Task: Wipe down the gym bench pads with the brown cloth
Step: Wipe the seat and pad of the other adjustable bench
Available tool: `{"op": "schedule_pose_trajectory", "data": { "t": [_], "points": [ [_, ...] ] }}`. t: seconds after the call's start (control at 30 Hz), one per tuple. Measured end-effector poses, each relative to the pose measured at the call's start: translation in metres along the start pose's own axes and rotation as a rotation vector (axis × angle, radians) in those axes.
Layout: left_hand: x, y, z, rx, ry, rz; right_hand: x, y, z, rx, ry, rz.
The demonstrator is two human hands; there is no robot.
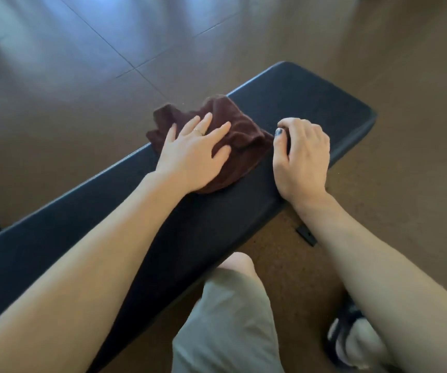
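Here, in the head view, a long dark bench [311,103] with a matte, finely grained pad and rounded corners runs diagonally from the lower left to the upper right. The left hand [192,154] lies flat with fingers spread on the brown cloth [244,138], pressing it onto the pad near the bench's far long edge. The cloth is soft, nappy and crumpled into folds, and part of it spills over that far edge. Just beside it, the right hand [303,154] rests on the pad with fingers curled under, gripping nothing that can be seen; its thumb tip almost meets the cloth's corner. Beyond both hands the pad lies bare up to its rounded end. Around the bench spreads a brown floor [405,49], smooth and glossy with thin seams at the upper left. A knee in light shorts [227,319] sits below the near edge, and a dark sandal [343,327] shows at the lower right.
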State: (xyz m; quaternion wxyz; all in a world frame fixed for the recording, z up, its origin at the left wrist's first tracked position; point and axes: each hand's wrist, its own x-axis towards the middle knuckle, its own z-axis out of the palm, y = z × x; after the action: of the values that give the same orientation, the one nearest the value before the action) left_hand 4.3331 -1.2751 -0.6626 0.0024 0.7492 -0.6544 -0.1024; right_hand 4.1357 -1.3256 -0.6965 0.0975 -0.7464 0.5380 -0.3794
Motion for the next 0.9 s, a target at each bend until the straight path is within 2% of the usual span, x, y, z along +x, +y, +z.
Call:
{"op": "schedule_pose_trajectory", "data": {
  "t": [0.1,0.17,0.3,0.43,0.53,0.73,0.8,0.9],
  "points": [
    [-0.071,0.002,0.006,0.0,0.01,0.076,0.003,0.005,-0.001,0.011,0.032,0.005],
    [-0.083,-0.001,0.004,0.0,-0.025,0.095,0.008,0.016,-0.003,-0.01,0.066,0.035],
    [-0.016,0.003,0.002,0.032,0.019,0.066,0.019,0.033,0.0,0.076,0.104,0.156],
    [0.086,0.019,-0.004,-0.049,0.063,-0.047,0.017,0.037,0.002,0.087,0.114,0.165],
    [0.109,0.024,-0.008,-0.115,0.033,-0.135,0.018,0.037,0.001,0.072,0.092,0.169],
    [-0.015,-0.025,-0.002,-0.018,0.17,-0.167,0.016,0.038,0.002,0.098,0.126,0.147],
    [-0.053,-0.037,-0.001,-0.023,0.149,-0.191,0.016,0.036,0.004,0.115,0.149,0.162],
    [-0.044,-0.031,-0.001,-0.001,0.122,-0.207,0.017,0.035,0.006,0.115,0.179,0.165]
  ]
}}
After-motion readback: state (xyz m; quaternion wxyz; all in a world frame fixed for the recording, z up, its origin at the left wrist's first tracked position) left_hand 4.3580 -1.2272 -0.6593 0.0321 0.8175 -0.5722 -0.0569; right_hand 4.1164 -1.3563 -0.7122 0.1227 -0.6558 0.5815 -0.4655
